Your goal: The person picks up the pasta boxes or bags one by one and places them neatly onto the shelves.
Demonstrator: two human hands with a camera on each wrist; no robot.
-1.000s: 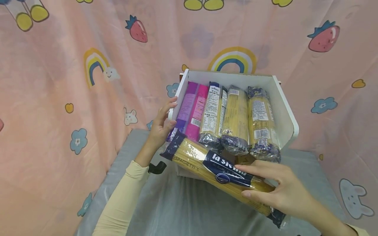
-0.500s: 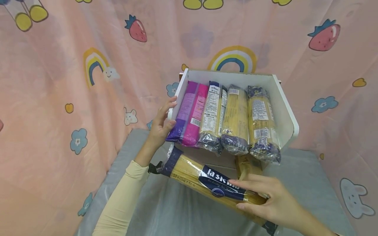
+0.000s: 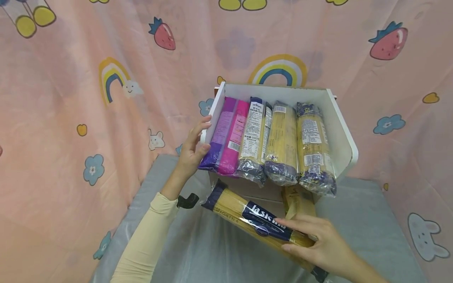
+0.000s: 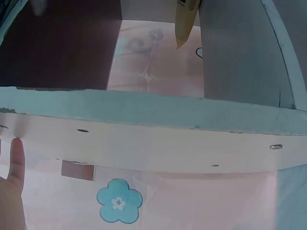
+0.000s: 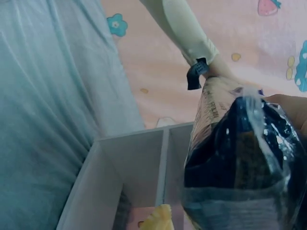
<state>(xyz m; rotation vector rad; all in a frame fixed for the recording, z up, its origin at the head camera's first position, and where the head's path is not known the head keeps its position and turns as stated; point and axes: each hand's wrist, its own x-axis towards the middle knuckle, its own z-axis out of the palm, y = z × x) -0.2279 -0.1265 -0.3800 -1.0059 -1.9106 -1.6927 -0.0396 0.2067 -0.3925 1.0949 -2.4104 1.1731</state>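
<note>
My right hand (image 3: pixel 320 241) grips a packet of spaghetti (image 3: pixel 230 206), thumb on the near side and fingers over the dark blue label. The packet slants in front of a white box-like rack (image 3: pixel 342 137); its dark end (image 5: pixel 216 163) looms large in the right wrist view. My left hand (image 3: pixel 191 153) rests against the rack's left side, and a straight finger (image 4: pixel 17 163) touches the white panel in the left wrist view. Inside the rack's top lie a purple and pink packet (image 3: pixel 226 137) and several clear pasta packets (image 3: pixel 281 141) side by side.
Below the top tray, a yellowish packet (image 3: pixel 299 200) stands in a lower compartment. A divider (image 5: pixel 163 167) splits that lower part. Grey cloth (image 3: pixel 198 251) covers the table, and a pink patterned curtain (image 3: pixel 177 78) hangs behind. A black strap piece (image 3: pixel 188 201) sits at my left wrist.
My right hand has drawn the spaghetti packet down, away from the tray's front, uncovering the purple and pink packet's lower end; lately it shifted slightly right. My left hand stays put.
</note>
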